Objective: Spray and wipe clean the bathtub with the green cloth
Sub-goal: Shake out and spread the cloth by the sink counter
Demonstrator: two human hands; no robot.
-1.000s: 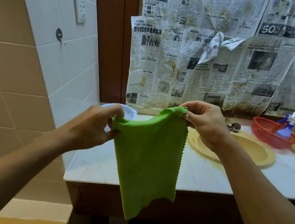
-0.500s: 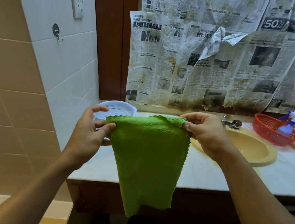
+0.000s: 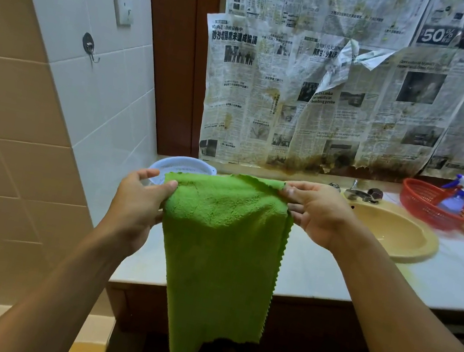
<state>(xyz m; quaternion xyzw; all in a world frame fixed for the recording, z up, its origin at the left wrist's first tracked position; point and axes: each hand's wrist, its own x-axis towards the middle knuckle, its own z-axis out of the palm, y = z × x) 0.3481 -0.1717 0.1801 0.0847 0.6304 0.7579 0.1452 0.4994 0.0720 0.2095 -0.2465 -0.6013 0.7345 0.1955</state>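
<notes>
Cloth (image 3: 220,254) is hanging before the surface (image 3: 316,271) edge, left hand (image 3: 138,206) and right hand (image 3: 315,214) pinching its top corners.

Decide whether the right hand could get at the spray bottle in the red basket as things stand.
Probably yes: only the open basin lies between the right hand and the spray bottle, but it must first release the green cloth.

Green cloth (image 3: 221,248), red basket (image 3: 433,205), yellow sink (image 3: 394,235)
</notes>
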